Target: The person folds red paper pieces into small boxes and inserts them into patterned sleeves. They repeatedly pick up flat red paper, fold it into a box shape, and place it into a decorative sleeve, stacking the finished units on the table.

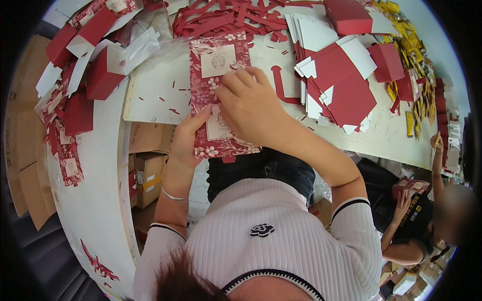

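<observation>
A flat red carton (198,85) printed with cream flowers and two cream panels lies lengthwise before me, over the near edge of the table. My left hand (187,138) grips its lower left edge, thumb on top and the other fingers hidden beneath. Across its middle reaches my right hand (246,98), closed, with bent fingers against the printed face. Whatever those fingertips pinch, if anything, is hidden. At the carton's lower end a small red tab (228,159) sticks out.
Red cut-off strips (231,20) heap at the far side. Flat red-and-white cartons (341,90) stack to the right; folded red boxes (103,75) pile at left. Yellow sachets (416,60) lie far right, near a co-worker (409,215) holding a box. Cardboard boxes (148,170) sit under the table.
</observation>
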Demonstrator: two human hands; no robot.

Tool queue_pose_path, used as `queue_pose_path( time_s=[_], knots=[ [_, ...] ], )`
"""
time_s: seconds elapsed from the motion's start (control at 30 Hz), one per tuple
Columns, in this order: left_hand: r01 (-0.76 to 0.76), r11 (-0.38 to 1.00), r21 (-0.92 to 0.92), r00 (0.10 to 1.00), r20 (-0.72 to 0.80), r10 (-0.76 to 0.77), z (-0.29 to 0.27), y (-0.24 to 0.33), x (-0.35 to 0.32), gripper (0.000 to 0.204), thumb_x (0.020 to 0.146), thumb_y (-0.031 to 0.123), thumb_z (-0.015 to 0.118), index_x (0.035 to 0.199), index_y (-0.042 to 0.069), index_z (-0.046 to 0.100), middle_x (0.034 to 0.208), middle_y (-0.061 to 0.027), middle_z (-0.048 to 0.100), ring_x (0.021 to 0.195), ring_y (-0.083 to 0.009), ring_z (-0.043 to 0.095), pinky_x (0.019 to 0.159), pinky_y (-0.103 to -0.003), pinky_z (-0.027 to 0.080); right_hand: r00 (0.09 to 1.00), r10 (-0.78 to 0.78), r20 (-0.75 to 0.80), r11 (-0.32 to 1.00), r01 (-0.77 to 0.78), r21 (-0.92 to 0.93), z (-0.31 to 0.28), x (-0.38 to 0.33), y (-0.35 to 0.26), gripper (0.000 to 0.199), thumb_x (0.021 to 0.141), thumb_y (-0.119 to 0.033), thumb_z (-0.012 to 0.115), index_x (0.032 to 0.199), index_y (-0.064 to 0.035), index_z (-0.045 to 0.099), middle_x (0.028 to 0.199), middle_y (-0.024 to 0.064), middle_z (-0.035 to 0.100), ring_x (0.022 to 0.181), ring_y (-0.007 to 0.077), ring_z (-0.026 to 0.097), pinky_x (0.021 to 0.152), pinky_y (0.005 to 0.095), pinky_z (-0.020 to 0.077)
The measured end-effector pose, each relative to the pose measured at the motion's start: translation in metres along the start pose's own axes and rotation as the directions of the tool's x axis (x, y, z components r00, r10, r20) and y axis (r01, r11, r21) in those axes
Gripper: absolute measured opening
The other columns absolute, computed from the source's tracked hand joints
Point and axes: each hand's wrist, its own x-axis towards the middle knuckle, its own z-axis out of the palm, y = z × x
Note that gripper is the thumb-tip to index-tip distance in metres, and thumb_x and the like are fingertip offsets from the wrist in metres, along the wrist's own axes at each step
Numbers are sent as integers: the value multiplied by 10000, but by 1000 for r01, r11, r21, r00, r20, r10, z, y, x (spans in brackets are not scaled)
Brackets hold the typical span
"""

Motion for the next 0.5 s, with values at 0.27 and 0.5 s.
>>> queue_pose_path(
  time_s=[0.27, 0.5],
  knots=[
    [-80, 996, 32, 988, -127, 84, 1, -10, 2, 306, 909, 150, 415, 1174, -3, 425, 1050, -111, 562, 918, -188, 590, 788, -328, 494, 998, 65, 22, 996, -63, -71, 3, -7, 5, 251, 640, -103, 583, 875, -16, 562, 857, 81, 491, 821, 224, 477, 770, 323, 366],
    [-133, 989, 59, 988, -70, 137, 10, -9, 5, 307, 900, 128, 426, 1177, -5, 422, 1069, -120, 553, 937, -199, 583, 799, -327, 493, 984, 99, -151, 995, -98, 15, 7, -13, 8, 299, 642, -95, 575, 930, -15, 582, 872, 87, 494, 855, 242, 483, 769, 339, 373]
  ],
)
